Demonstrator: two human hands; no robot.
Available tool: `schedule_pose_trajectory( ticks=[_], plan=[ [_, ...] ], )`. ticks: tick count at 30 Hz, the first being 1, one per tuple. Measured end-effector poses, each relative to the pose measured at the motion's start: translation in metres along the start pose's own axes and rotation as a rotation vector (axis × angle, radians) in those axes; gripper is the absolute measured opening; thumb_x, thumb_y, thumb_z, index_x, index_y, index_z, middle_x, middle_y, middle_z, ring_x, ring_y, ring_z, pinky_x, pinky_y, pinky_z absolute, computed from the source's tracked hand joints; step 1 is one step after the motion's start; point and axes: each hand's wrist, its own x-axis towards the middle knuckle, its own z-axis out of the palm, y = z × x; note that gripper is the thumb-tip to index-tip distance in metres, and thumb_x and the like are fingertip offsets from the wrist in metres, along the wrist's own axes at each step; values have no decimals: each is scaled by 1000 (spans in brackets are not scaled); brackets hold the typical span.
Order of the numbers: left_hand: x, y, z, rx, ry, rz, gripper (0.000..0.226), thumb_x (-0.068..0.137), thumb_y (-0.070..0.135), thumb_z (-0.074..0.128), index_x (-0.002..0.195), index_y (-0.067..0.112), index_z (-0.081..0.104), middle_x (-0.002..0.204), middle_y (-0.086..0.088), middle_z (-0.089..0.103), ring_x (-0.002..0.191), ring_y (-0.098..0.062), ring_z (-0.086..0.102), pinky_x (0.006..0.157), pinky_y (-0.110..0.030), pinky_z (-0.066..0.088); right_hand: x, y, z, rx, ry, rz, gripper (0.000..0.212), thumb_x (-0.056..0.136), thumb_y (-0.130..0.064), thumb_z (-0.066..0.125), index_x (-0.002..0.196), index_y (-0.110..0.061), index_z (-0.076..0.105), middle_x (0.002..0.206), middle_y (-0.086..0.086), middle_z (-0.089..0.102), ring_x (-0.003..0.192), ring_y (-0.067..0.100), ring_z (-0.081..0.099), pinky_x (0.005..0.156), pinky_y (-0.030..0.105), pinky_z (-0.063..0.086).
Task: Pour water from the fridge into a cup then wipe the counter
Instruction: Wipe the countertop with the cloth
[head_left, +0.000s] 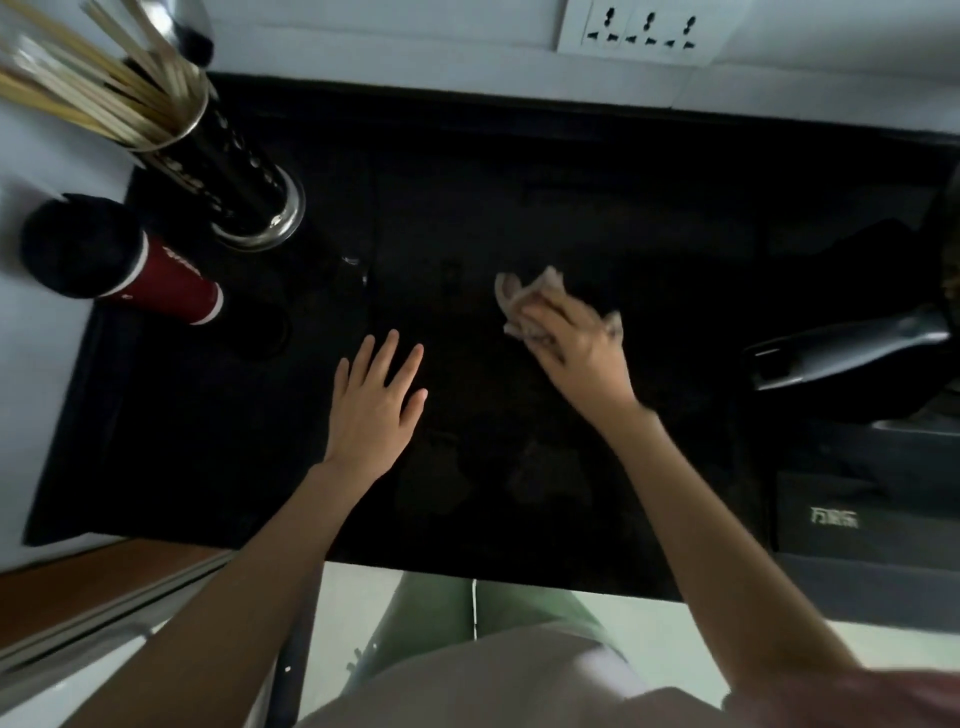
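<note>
My right hand (571, 348) presses a crumpled pale cloth (524, 299) onto the black counter (493, 218), right of the middle. My left hand (376, 400) lies flat on the counter with its fingers spread and nothing in it, a little left of the cloth. A clear glass cup (353, 273) stands just beyond my left hand, hard to see against the dark surface. Whether it holds water cannot be told.
A metal holder full of chopsticks (234, 171) stands at the back left, with a red cup with a black lid (130, 267) beside it. A dark appliance with a grey handle (852, 343) sits at the right edge. Wall sockets (644, 28) are behind.
</note>
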Motion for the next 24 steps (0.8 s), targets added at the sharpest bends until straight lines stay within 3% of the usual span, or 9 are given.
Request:
schedule_pose_trajectory(
  ticks=[2, 4, 5, 8, 12, 15, 18, 22, 24],
  plan=[
    [-1, -1, 0, -2, 10, 17, 54, 95, 39, 46, 145, 20, 39, 155, -13, 32, 143, -37, 27, 111, -58, 27, -44, 0, -8, 27, 30, 92, 42, 81, -9, 73, 121, -18, 66, 135, 2, 56, 111, 21, 61, 93, 1, 17],
    [-1, -2, 0, 2, 16, 38, 54, 95, 39, 47, 145, 20, 39, 154, -14, 33, 142, -39, 28, 111, -60, 29, -77, 8, -16, 22, 55, 188, 41, 83, -13, 73, 123, -20, 65, 137, 0, 54, 112, 19, 59, 95, 1, 23],
    [-2, -4, 0, 5, 19, 49, 54, 95, 39, 47, 145, 20, 40, 154, -14, 34, 142, -40, 29, 110, -60, 30, -87, 14, -20, 10, 62, 221, 41, 85, -15, 71, 125, -21, 63, 139, 1, 53, 114, 19, 57, 96, 6, 31],
    [-2, -5, -1, 13, 13, 65, 55, 95, 39, 47, 146, 20, 39, 154, -14, 34, 141, -40, 29, 110, -61, 30, -82, 39, -29, -15, 123, 297, 40, 88, -18, 67, 127, -20, 61, 138, 6, 52, 119, 26, 54, 95, 38, 48],
    [-1, -6, -2, 11, 15, 74, 54, 96, 39, 47, 146, 21, 39, 154, -13, 34, 141, -40, 29, 111, -60, 30, -23, 51, -31, -71, 187, 482, 41, 88, -23, 63, 129, -22, 57, 140, 7, 49, 120, 30, 51, 91, 48, 48],
    [-1, -5, -2, 21, 6, 69, 54, 97, 40, 46, 146, 21, 38, 154, -13, 33, 142, -39, 28, 111, -59, 28, 9, 30, -17, -119, 132, 495, 42, 89, -25, 60, 131, -27, 54, 145, 1, 43, 122, 27, 48, 87, 44, 40],
    [-1, -5, -2, 21, -14, 71, 55, 97, 42, 44, 148, 22, 35, 156, -13, 31, 143, -39, 25, 112, -58, 26, -2, -10, 3, -110, 90, 374, 42, 88, -22, 63, 130, -26, 55, 143, 0, 46, 120, 27, 51, 84, 38, 31],
    [-2, -8, -3, 39, -26, 111, 57, 97, 44, 44, 148, 20, 34, 156, -15, 28, 143, -41, 24, 111, -60, 27, -71, -55, 20, -53, 131, 316, 41, 84, -15, 70, 123, -22, 63, 138, 1, 52, 115, 23, 56, 83, 5, 16],
    [-3, -11, -5, 38, -25, 131, 58, 97, 44, 43, 149, 20, 33, 157, -15, 27, 143, -41, 24, 111, -60, 27, -116, -61, 24, -51, 176, 356, 39, 84, -17, 71, 122, -24, 64, 137, 0, 54, 114, 21, 57, 80, 6, 16]
  ],
)
